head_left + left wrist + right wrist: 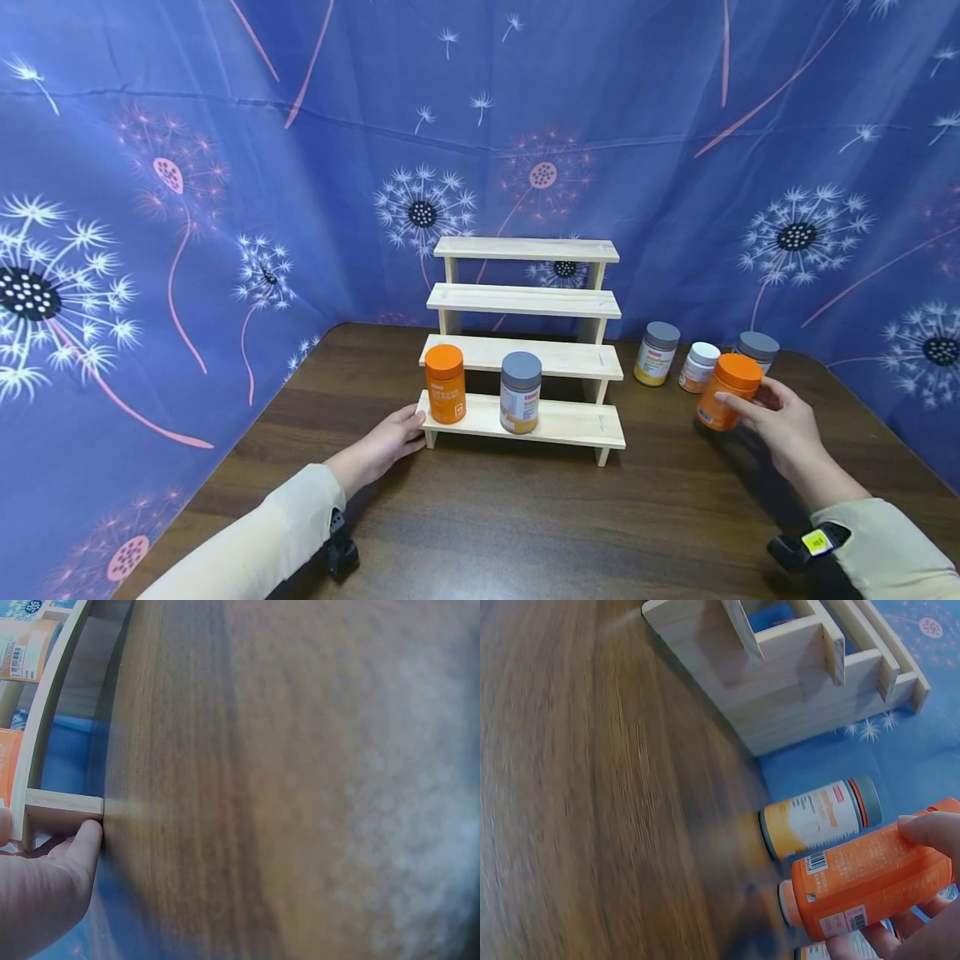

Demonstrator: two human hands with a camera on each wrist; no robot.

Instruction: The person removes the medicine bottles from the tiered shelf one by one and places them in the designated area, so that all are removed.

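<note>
A pale wooden stepped shelf (540, 301) stands on a brown table. My left hand (392, 439) grips the left end of its lowest step, thumb near the top and fingers by the end support (64, 806). On that step stand an orange bottle (446, 392) at the left and a grey-lidded bottle (520, 400) near the middle. To the right of the shelf, my right hand (787, 421) holds another orange bottle (723, 400), fingers and thumb around its sides. In the right wrist view this orange bottle (870, 881) shows barcode labels; part of it is covered by the hand.
Behind the held bottle stand a grey-lidded bottle with a yellow base (656, 357), a small white-lidded bottle (699, 367) and another grey-lidded bottle (757, 346), partly hidden. A blue dandelion-print cloth (345, 208) hangs behind the table (480, 517).
</note>
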